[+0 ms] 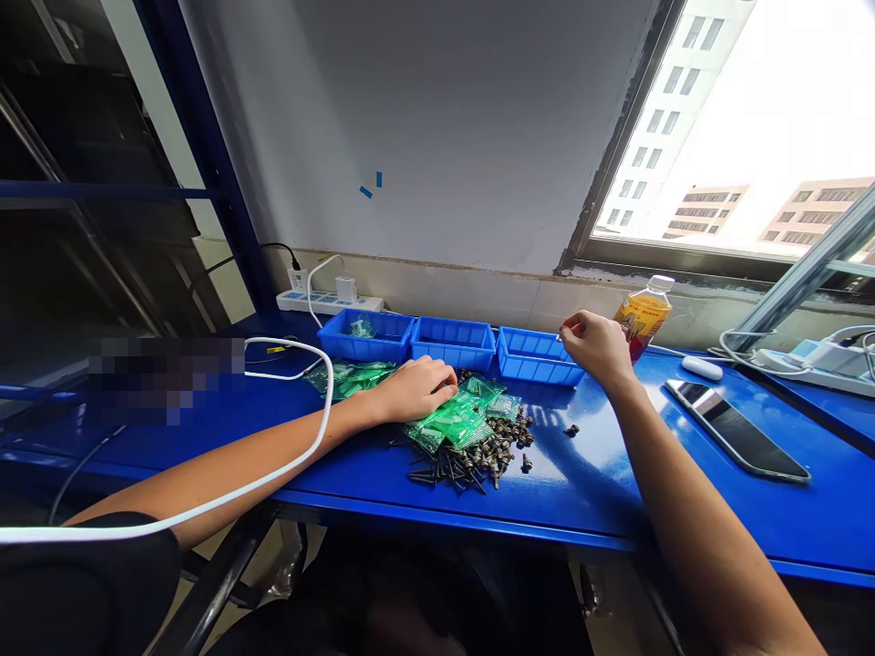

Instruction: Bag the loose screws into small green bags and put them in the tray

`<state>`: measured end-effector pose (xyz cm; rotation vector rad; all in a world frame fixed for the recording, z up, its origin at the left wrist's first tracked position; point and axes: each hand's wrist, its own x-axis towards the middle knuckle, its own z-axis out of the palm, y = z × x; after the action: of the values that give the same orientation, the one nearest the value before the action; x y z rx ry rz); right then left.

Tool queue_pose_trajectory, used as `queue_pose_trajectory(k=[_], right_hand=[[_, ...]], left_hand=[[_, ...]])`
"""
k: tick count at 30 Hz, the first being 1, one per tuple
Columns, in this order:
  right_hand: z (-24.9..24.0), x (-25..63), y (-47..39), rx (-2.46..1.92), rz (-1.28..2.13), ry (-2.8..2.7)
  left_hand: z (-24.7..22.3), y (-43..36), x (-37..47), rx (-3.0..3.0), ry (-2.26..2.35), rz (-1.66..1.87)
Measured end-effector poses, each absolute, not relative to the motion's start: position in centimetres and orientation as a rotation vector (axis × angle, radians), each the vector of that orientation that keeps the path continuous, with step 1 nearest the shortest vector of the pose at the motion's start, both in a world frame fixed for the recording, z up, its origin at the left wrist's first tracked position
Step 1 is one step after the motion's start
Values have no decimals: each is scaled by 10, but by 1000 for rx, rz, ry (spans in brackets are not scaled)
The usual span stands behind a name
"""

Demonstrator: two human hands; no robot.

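My left hand [416, 387] rests on a heap of green plastic packets [455, 415], its fingers loosely bent with a gap between thumb and forefinger; I see nothing gripped in it. Under and in front of the packets spreads a pile of small metal fittings [502, 446], with dark screws [451, 469] at its near side. My right hand [598, 344] is raised at the right end of the right-hand blue bin [537, 369]. Its thumb and fingertips are pinched together, and a tiny pale speck shows there, too small to name.
Two more blue bins [451, 351] stand along the wall, the left one holding a clear packet [360, 324]. Behind my right hand is a drink bottle [646, 314]. A phone [738, 428] and white case [702, 367] lie right. A white cable [321, 419] crosses before my left arm.
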<state>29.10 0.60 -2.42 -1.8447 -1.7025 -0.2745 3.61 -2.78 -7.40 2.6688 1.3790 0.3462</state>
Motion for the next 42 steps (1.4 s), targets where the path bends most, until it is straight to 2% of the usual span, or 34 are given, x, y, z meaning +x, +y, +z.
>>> queue_pose_trajectory(k=[8, 17, 24, 33, 42], right_hand=[[-25, 287, 5, -1808, -299, -1787], [-36, 246, -8, -1601, -260, -2322], [-55, 223, -15, -1713, -186, -2509], [-72, 207, -16, -1124, -201, -2563], [-80, 210, -8, -1006, -45, -2629]], left_hand=[[-76, -27, 35, 2688, 1354, 386], [-75, -28, 35, 2709, 1354, 375], [-75, -29, 36, 2700, 1357, 381], [-75, -26, 37, 2732, 1374, 329], [-76, -27, 37, 2712, 1367, 335]])
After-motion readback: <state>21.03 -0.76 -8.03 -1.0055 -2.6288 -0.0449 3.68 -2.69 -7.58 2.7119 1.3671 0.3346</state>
